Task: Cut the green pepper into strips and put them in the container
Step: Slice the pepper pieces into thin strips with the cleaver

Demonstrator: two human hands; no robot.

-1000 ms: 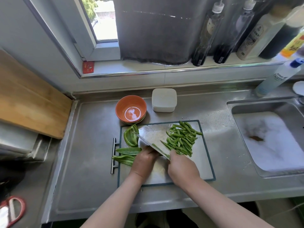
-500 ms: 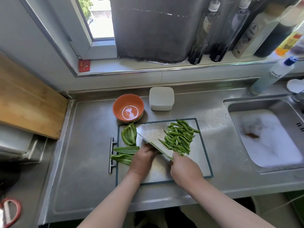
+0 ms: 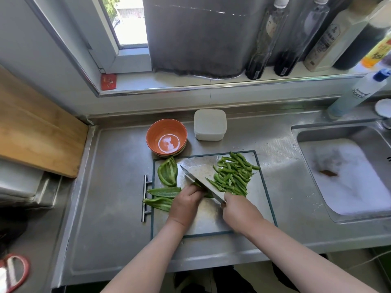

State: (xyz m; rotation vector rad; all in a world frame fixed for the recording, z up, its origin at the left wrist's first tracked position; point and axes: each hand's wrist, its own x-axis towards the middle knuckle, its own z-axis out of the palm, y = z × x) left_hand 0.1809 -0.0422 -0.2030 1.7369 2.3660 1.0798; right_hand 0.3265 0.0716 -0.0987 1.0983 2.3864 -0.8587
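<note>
On the steel cutting board (image 3: pixel 262 208) my right hand (image 3: pixel 239 210) grips the handle of a knife (image 3: pixel 201 182), its blade slanting up to the left. My left hand (image 3: pixel 186 203) holds down a green pepper piece (image 3: pixel 208 195) right against the blade; most of that piece is hidden under my fingers. A pile of cut pepper strips (image 3: pixel 232 176) lies on the board's right half. Three uncut pepper pieces (image 3: pixel 168 173) lie at the board's left edge. An orange bowl (image 3: pixel 166 137) and a white lidded container (image 3: pixel 210 124) stand behind the board.
A sink (image 3: pixel 349 176) full of foamy water is at the right. Several bottles (image 3: pixel 266 39) line the window sill, and a spray bottle (image 3: pixel 357 95) stands by the sink. A wooden board (image 3: pixel 36 127) leans at the left. The board's bar handle (image 3: pixel 145 197) sticks out left.
The knife and both hands stay at the same spot on the board, with only slight shifts along the pepper piece. The camera has tilted a little.
</note>
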